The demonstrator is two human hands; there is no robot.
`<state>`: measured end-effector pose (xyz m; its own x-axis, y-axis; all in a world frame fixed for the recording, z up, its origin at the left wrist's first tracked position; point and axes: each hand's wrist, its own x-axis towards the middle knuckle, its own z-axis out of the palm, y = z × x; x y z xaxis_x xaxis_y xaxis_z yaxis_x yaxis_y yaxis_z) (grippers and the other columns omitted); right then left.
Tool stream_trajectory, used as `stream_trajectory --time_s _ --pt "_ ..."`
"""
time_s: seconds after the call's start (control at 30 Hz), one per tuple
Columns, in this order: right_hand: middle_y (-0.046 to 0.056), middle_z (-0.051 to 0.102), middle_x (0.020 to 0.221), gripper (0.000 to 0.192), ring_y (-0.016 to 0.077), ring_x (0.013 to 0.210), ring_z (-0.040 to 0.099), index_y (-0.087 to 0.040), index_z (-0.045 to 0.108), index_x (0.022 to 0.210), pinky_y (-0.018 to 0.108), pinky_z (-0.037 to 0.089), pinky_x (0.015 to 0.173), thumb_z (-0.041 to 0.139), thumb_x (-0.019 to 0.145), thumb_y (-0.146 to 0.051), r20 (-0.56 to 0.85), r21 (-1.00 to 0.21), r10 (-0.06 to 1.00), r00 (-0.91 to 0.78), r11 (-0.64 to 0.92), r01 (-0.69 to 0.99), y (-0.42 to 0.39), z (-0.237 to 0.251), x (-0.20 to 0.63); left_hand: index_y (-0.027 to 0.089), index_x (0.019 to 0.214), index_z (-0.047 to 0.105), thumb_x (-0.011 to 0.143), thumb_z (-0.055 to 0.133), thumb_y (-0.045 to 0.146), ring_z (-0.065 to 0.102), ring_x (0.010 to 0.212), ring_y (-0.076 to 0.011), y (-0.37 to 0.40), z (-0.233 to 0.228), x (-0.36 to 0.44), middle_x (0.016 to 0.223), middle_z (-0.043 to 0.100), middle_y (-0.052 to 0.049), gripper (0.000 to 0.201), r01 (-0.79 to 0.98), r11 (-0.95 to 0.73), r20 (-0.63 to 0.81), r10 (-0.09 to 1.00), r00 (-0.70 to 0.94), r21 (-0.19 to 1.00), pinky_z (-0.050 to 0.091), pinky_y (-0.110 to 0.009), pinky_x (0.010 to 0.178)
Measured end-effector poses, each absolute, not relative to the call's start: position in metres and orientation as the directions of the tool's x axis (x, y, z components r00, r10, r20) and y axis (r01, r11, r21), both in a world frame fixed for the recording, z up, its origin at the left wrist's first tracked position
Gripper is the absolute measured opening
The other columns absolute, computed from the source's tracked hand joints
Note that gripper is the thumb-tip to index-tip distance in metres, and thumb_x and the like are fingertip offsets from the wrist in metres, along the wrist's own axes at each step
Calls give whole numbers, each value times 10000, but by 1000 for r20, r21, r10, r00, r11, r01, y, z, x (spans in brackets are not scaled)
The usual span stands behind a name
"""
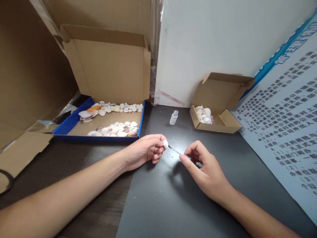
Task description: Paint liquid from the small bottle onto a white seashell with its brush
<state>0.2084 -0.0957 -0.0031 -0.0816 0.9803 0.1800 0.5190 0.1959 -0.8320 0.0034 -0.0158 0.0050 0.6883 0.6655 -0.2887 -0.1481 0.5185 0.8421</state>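
Note:
Between the thumb and fingers of my left hand (148,148) is a small white shell (165,143). My right hand (204,165) pinches the dark cap of a thin brush applicator (175,151). Its dark tip meets or nearly meets the shell's right side; I cannot tell if they touch. A small clear bottle (173,118) with a white label stands uncapped on the dark mat, beyond both hands.
Left of the mat, a blue-rimmed cardboard box (99,138) holds many shells (116,129) in two groups. At the back right, a smaller open cardboard box (218,129) contains white shells (204,114). A printed sheet (284,132) slants along the right side.

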Motion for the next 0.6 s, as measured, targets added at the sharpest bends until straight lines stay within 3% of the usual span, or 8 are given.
stream_trajectory --time_s 0.2,0.37,0.6 --pt "-35 509 712 146 133 609 501 -241 464 858 257 411 549 549 944 -324 259 -837 963 -70 260 481 -96 -2 208 178 795 518 837 577 196 387 500 -73 -16 4 3 607 420 52 75 -114 493 -280 652 704 863 334 -204 491" --pt "-49 481 661 175 127 568 474 -240 460 829 257 387 526 565 939 -327 198 -812 978 -65 201 547 -95 -2 207 178 795 511 865 551 224 364 503 -69 -17 4 3 629 367 62 93 -107 481 -272 649 711 870 318 -210 503" --pt "-22 524 706 130 143 613 511 -240 485 867 262 415 540 558 942 -318 258 -825 965 -51 247 508 -94 -1 207 184 776 496 892 546 255 341 506 -71 -17 5 3 626 353 66 145 -84 476 -278 638 718 876 313 -211 510"
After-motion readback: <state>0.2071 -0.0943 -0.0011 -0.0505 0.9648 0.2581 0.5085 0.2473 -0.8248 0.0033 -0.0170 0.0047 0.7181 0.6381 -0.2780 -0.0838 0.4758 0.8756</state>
